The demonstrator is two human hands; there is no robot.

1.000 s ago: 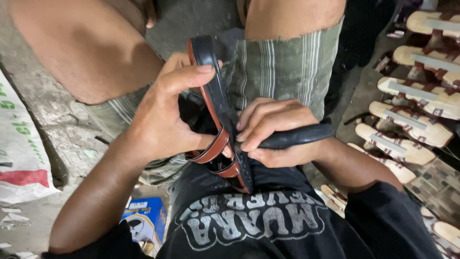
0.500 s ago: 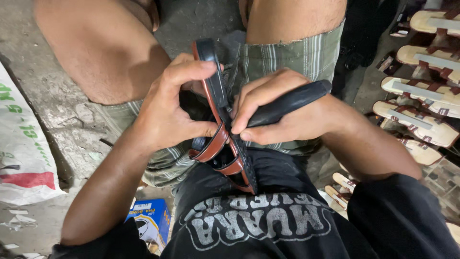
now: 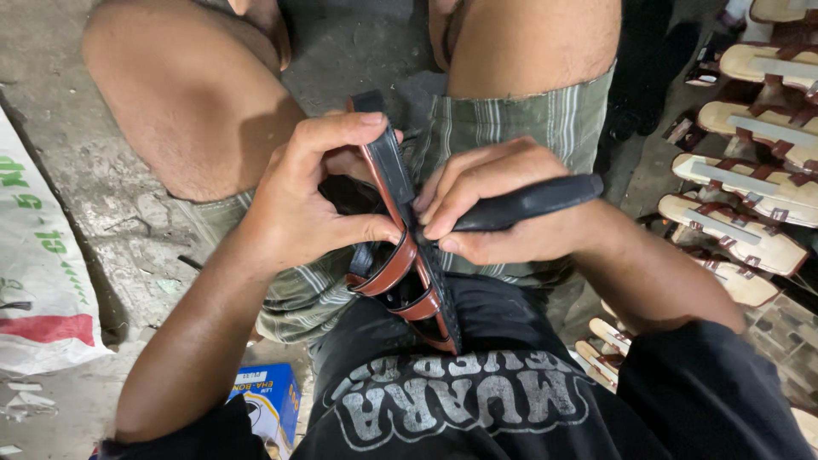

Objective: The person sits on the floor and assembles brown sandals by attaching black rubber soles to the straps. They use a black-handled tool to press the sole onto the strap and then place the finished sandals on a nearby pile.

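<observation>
A sandal [image 3: 400,247] with a black sole and brown straps stands on edge over my lap, its sole edge turned up toward me. My left hand [image 3: 311,200] grips it from the left, thumb on the brown strap and index finger curled over the top end. My right hand [image 3: 498,209] is closed around a black-handled tool [image 3: 528,203], whose handle points right. Its working end is hidden behind my fingers, pressed against the sole's right edge.
I sit on a concrete floor [image 3: 128,221] with bare knees apart and striped green shorts [image 3: 511,128]. Rows of tan sandals with brown straps [image 3: 741,183] lie at the right. A white sack [image 3: 38,273] is at the left, a small blue box [image 3: 264,400] beside my hip.
The view has drifted so the sandal and both hands sit slightly lower. My right hand has shifted a little along the sole edge with the tool. My left grip is unchanged.
</observation>
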